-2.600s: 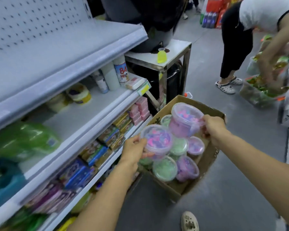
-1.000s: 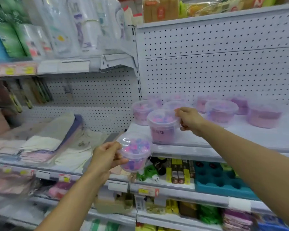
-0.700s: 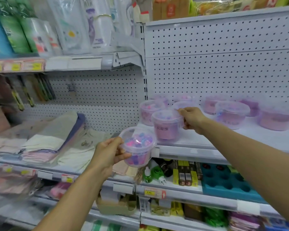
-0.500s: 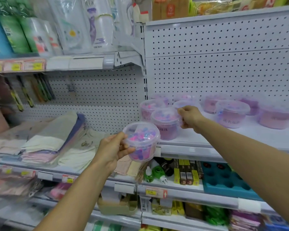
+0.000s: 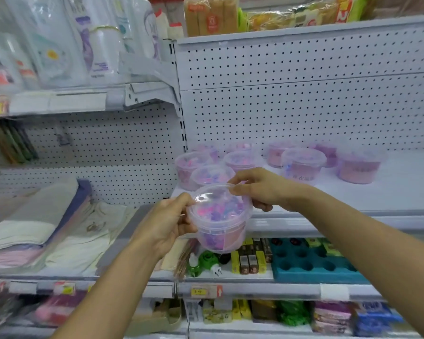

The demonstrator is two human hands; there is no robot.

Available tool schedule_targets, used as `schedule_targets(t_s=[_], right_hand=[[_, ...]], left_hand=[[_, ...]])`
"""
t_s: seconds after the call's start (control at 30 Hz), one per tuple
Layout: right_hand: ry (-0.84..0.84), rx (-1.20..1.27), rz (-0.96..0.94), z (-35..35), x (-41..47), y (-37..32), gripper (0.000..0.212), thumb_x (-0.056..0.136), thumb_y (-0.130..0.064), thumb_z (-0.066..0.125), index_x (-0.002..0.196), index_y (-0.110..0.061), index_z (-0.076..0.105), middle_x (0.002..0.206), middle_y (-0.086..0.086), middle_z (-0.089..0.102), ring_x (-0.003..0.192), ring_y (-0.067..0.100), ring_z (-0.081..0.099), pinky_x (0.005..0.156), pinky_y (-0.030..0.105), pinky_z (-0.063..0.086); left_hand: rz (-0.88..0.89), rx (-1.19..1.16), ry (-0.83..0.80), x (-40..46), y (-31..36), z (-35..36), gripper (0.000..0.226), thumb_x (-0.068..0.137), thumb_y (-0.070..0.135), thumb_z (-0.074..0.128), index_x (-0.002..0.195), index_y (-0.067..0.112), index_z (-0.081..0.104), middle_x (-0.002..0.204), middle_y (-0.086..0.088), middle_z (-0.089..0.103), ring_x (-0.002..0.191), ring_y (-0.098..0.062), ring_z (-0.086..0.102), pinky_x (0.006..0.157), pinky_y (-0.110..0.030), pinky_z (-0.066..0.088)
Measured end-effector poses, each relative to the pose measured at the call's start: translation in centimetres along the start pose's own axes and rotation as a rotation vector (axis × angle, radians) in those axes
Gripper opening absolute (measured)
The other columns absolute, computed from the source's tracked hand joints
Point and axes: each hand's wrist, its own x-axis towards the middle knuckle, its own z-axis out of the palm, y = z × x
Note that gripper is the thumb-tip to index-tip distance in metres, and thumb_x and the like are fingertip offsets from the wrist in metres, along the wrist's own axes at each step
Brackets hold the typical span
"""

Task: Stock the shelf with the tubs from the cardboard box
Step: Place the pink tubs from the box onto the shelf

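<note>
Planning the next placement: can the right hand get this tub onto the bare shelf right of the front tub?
Probably yes. The right hand already pinches the tub's rim beside the left hand, and the shelf there lies bare, with nothing between.

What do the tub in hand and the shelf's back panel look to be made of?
Tub: clear, glossy thin plastic by the look; pink and purple contents show through, and the lid glints. Back panel: probably white-painted metal pegboard, matte, with regular holes.

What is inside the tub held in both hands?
Through the clear lid and wall of the tub, pink, purple and blue bits show. The left hand and right hand cover parts of its sides; the bottom is hidden.
</note>
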Motion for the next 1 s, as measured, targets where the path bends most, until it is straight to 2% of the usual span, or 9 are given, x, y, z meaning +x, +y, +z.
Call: schedule_targets(t_s=[0.1, 0.17, 0.23, 0.3, 0.43, 0.6, 0.8, 0.9, 1.0], right_hand=[[0.124, 0.163, 0.021, -2.5, -1.3, 1.9, 0.020, 0.093, -0.017, 0.057, 0.109, -0.023, 0.068, 0.054, 0.000, 0.035, 0.042, 0.010, 0.026, 0.041, 0.022, 0.019], [0.245, 0.220, 0.049, -4.2, -2.0, 3.2, 0.023, 0.093, -0.013, 0.055, 0.108, -0.024, 0.070, 0.052, -0.001, 0.032, 0.040, 0.010, 0.024, 0.041, 0.020, 0.017], [0.402, 0.285, 0.089, -5.7, -2.4, 4.7, 0.027, 0.093, -0.010, 0.053, 0.108, -0.023, 0.071, 0.054, 0.001, 0.031, 0.040, 0.011, 0.024, 0.040, 0.019, 0.018], [0.538, 0.341, 0.132, -6.7, -2.5, 5.9, 0.030, 0.093, -0.007, 0.050, 0.111, -0.021, 0.071, 0.056, 0.002, 0.034, 0.044, 0.014, 0.027, 0.038, 0.020, 0.020], [0.662, 0.429, 0.186, -6.8, -2.1, 7.5, 0.031, 0.095, -0.004, 0.045, 0.113, -0.013, 0.069, 0.058, 0.007, 0.043, 0.041, 0.017, 0.035, 0.037, 0.022, 0.031], [0.701, 0.499, 0.198, -6.1, -1.6, 8.5, 0.028, 0.097, -0.005, 0.044, 0.119, -0.006, 0.062, 0.062, 0.012, 0.049, 0.045, 0.025, 0.049, 0.047, 0.039, 0.058], [0.638, 0.404, 0.174, -5.5, -1.8, 8.7, 0.049, 0.083, -0.018, 0.073, 0.128, -0.012, 0.056, 0.080, 0.013, 0.060, 0.061, 0.027, 0.060, 0.070, 0.044, 0.060], [0.670, 0.298, 0.170, -4.9, -1.6, 8.9, 0.061, 0.075, -0.023, 0.080, 0.130, -0.013, 0.055, 0.093, 0.014, 0.061, 0.064, 0.030, 0.065, 0.067, 0.041, 0.061], [0.686, 0.194, 0.152, -4.5, -1.3, 9.0, 0.059, 0.078, -0.030, 0.077, 0.130, -0.017, 0.054, 0.081, 0.005, 0.063, 0.063, 0.028, 0.066, 0.063, 0.036, 0.060]], left_hand=[[0.106, 0.205, -0.063, 0.5, 0.2, 2.4, 0.023, 0.091, 0.020, 0.057, 0.091, 0.000, 0.068, 0.068, -0.010, 0.056, 0.052, -0.016, 0.055, 0.052, -0.030, 0.056], [0.365, 0.566, 0.077, 1.7, 0.0, 3.3, 0.025, 0.092, 0.033, 0.055, 0.098, 0.013, 0.070, 0.078, -0.001, 0.064, 0.062, -0.015, 0.061, 0.065, -0.035, 0.057], [0.663, 0.875, 0.242, 3.1, -0.2, 3.7, 0.026, 0.092, 0.037, 0.054, 0.110, 0.024, 0.067, 0.101, 0.004, 0.065, 0.092, -0.015, 0.062, 0.084, -0.031, 0.048], [0.796, 0.999, 0.211, 4.7, -0.4, 3.7, 0.032, 0.094, 0.033, 0.054, 0.123, 0.023, 0.062, 0.123, 0.003, 0.058, 0.116, -0.017, 0.050, 0.095, -0.022, 0.032], [0.779, 1.165, 0.099, 7.1, -1.2, 3.7, 0.038, 0.094, 0.031, 0.054, 0.131, 0.023, 0.056, 0.139, 0.001, 0.051, 0.129, -0.019, 0.042, 0.107, -0.028, 0.026], [0.756, 1.156, 0.128, 7.8, -1.6, 3.9, 0.032, 0.093, 0.029, 0.058, 0.124, 0.022, 0.063, 0.130, 0.001, 0.058, 0.122, -0.022, 0.047, 0.102, -0.030, 0.033], [0.756, 1.170, 0.136, 7.9, -1.8, 4.1, 0.031, 0.092, 0.028, 0.058, 0.121, 0.021, 0.065, 0.126, 0.001, 0.061, 0.119, -0.023, 0.048, 0.098, -0.032, 0.034], [0.767, 1.191, 0.142, 8.2, -2.0, 4.1, 0.031, 0.092, 0.029, 0.058, 0.121, 0.021, 0.065, 0.126, 0.000, 0.061, 0.120, -0.023, 0.048, 0.098, -0.033, 0.035], [0.790, 1.202, 0.145, 8.2, -2.1, 4.0, 0.031, 0.092, 0.031, 0.057, 0.120, 0.021, 0.065, 0.124, 0.000, 0.062, 0.117, -0.024, 0.049, 0.097, -0.035, 0.036]])
